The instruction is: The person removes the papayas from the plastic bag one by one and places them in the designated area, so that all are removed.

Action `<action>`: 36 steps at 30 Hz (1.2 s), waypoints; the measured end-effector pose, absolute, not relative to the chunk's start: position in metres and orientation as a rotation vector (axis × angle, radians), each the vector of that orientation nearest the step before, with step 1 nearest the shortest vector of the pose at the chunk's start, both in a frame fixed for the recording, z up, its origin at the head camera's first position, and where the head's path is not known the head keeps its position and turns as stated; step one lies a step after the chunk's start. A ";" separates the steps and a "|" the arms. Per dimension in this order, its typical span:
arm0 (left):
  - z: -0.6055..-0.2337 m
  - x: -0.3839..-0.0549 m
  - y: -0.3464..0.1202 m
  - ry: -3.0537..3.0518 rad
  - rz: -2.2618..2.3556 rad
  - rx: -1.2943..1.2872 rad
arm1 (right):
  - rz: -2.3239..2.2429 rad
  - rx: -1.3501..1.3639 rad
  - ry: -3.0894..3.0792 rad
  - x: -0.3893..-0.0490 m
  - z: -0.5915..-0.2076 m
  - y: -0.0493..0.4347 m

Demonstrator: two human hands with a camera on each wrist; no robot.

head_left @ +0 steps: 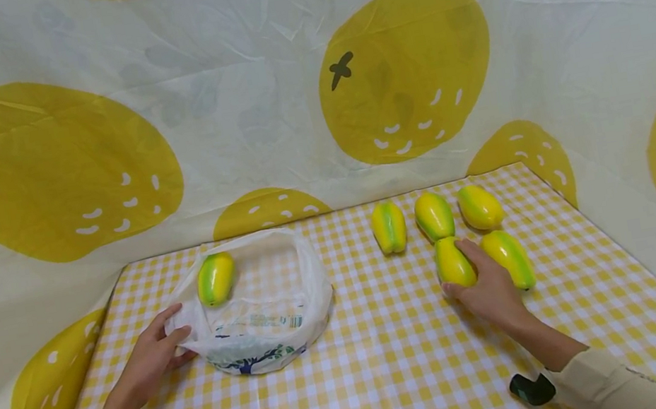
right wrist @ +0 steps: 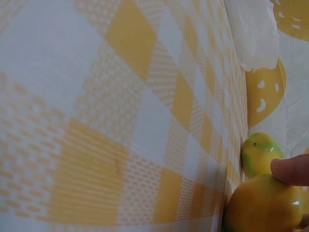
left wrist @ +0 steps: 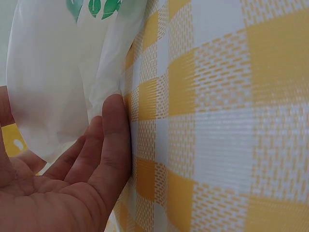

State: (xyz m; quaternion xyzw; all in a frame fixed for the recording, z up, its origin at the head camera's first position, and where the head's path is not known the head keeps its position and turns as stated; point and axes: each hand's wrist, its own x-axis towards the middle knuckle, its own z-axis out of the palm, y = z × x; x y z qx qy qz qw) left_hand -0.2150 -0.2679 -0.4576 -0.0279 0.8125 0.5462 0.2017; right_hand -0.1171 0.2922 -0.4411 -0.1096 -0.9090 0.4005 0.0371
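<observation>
On the left of the head view, a white plastic bag stands with its mouth wide, a yellow papaya-like fruit with a green stripe inside. My left hand holds the bag's left rim; in the left wrist view several fingers lie against the outside of the bag. My right hand grips another such fruit between thumb and fingers, at the front of a group. The right wrist view shows this fruit close up, with a second fruit behind it.
Around the gripped fruit lie a left fruit, a back-middle fruit, a back-right fruit and a front-right fruit. A yellow-and-white checked cloth covers the table. Behind hangs a fruit-printed curtain.
</observation>
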 end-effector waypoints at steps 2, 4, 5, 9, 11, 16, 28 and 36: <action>-0.458 -0.215 -0.269 2.265 1.530 -0.072 | 1.223 -0.330 -2.798 -0.117 -0.440 0.292; -0.458 -0.214 -0.269 2.263 1.535 -0.066 | 1.211 -0.323 -2.806 -0.117 -0.439 0.291; -0.458 -0.214 -0.269 2.262 1.536 -0.063 | 1.206 -0.321 -2.809 -0.117 -0.439 0.291; -0.458 -0.213 -0.270 2.260 1.543 -0.057 | 1.164 -0.309 -2.832 -0.116 -0.437 0.289; -0.458 -0.213 -0.270 2.261 1.542 -0.054 | 1.146 -0.300 -2.840 -0.116 -0.437 0.288; -0.458 -0.212 -0.270 2.265 1.539 -0.052 | 1.091 -0.267 -2.838 -0.115 -0.437 0.286; -0.458 -0.213 -0.272 2.256 1.554 -0.043 | 0.916 -0.137 -2.768 -0.117 -0.423 0.274; -0.456 -0.214 -0.268 2.259 1.549 -0.042 | 1.121 -0.108 -2.732 -0.134 -0.405 0.252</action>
